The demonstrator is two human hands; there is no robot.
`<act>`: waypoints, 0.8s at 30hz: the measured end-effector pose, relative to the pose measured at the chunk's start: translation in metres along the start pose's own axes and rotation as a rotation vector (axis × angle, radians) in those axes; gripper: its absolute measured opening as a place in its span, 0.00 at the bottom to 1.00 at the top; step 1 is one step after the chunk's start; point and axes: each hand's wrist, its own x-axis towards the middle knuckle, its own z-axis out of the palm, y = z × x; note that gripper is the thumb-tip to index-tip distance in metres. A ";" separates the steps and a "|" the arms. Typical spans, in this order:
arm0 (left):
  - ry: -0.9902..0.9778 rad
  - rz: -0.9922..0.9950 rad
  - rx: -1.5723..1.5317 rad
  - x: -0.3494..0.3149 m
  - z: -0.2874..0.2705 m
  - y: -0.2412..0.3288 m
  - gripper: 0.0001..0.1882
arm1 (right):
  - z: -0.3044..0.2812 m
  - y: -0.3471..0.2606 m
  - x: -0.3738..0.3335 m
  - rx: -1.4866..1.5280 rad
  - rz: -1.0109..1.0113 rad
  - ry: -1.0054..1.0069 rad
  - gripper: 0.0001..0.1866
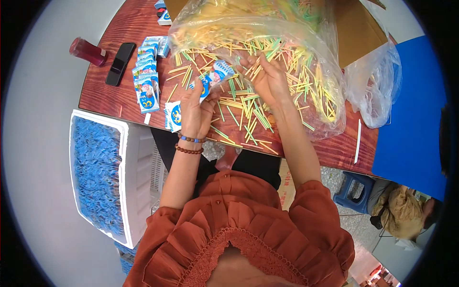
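My left hand [197, 111] is closed around a small blue-and-white packet [220, 72], whose far end points toward the right hand. Thin yellow and green sticks, straw-like, lie between the fingertips of my right hand [271, 83], just right of the packet's end. Below both hands, loose sticks [246, 107] in yellow, green and pink are scattered over the red wood-grain table [344, 143]. Another blue-and-white packet [173, 116] lies beside my left wrist, partly covered. Whether the held packet's end is open cannot be made out.
A large clear plastic bag [229, 28] of sticks spills onto the table. At left are overlapping packets [147, 76], a black phone [119, 64] and a red-lidded jar [88, 51]. A white foam box [125, 182] full of blue packets stands lower left; a blue stool [354, 191] lower right.
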 end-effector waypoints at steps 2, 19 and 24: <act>0.012 0.006 0.013 0.001 0.011 -0.010 0.11 | 0.015 0.004 -0.011 0.013 -0.074 -0.020 0.09; -0.096 -0.007 -0.012 0.005 0.026 -0.025 0.09 | 0.061 0.014 -0.034 -0.585 -0.517 0.065 0.16; -0.359 0.484 0.979 0.023 0.003 -0.050 0.17 | 0.006 0.046 -0.024 -0.856 -0.261 0.250 0.20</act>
